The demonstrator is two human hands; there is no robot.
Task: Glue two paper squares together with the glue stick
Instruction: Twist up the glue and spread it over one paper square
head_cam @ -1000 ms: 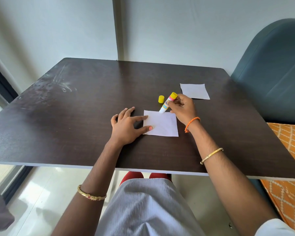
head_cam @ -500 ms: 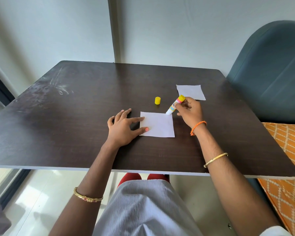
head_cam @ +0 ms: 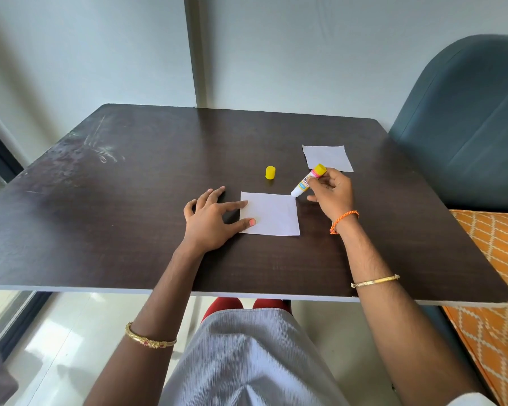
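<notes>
A white paper square (head_cam: 272, 214) lies flat on the dark table (head_cam: 129, 218). My left hand (head_cam: 210, 222) rests flat beside it, with thumb and forefinger pressing its left edge. My right hand (head_cam: 332, 190) grips an uncapped glue stick (head_cam: 308, 181), tilted, with its white tip touching the square's far right corner. The stick's yellow cap (head_cam: 270, 172) stands on the table just behind the square. A second white paper square (head_cam: 327, 157) lies farther back on the right, behind my right hand.
A teal padded chair (head_cam: 464, 124) stands at the table's right edge, with an orange patterned cushion (head_cam: 493, 276) beside it. A pale wall closes the far side. The table's near edge runs across above my lap.
The glue stick has travelled along the square's far edge from the left part to the right corner, and my right hand moved right with it. My left hand stayed on the paper.
</notes>
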